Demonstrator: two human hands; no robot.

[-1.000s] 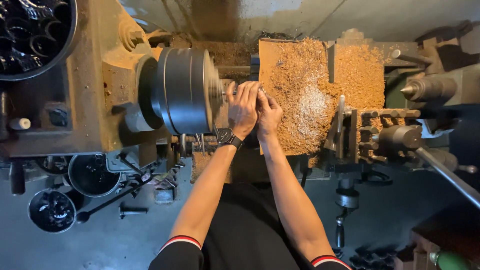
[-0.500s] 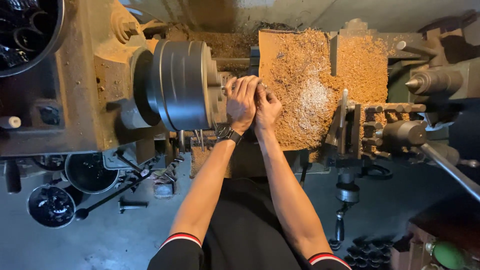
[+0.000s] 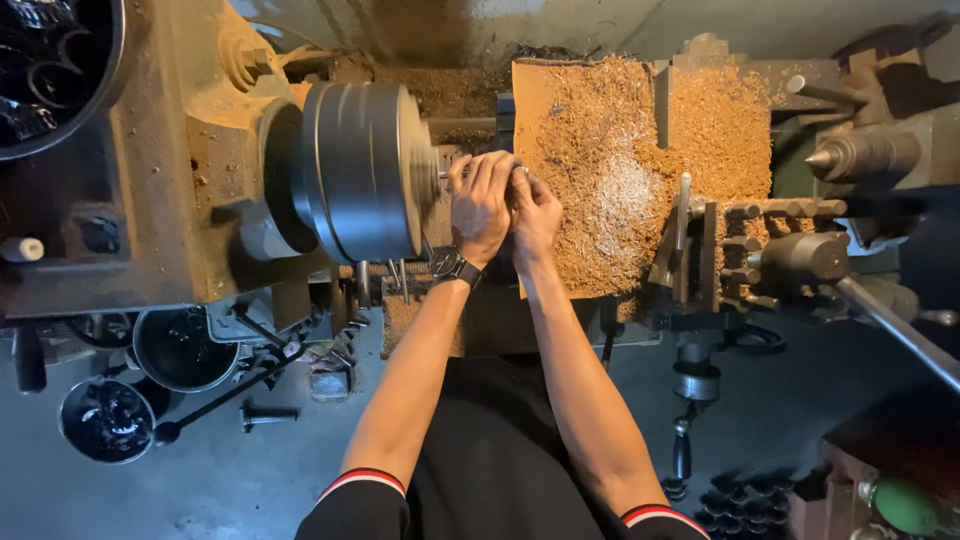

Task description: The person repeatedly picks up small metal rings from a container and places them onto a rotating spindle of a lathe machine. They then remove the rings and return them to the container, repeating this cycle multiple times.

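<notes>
Fingers (image 3: 487,178) at the lathe chuck, head view: ours curl close together; what they pinch we cannot tell.

Head view: our left hand (image 3: 482,205), with a wristwatch (image 3: 455,267), and our right hand (image 3: 535,205) touch each other just at 3 o'clock of the grey chuck (image 3: 365,170). A shavings-covered carriage (image 3: 620,170) lies at 3 o'clock of our hands, the pointed tailstock centre (image 3: 860,157) further out. Round bins (image 3: 185,347) sit at 8 o'clock.

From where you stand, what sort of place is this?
Most likely a small metalworking shop. A heavy lathe fills the view, its round dark chuck beside both hands: left hand, right hand. Brown and silvery shavings blanket the carriage, and a pointed tailstock centre sits at the right.
</notes>
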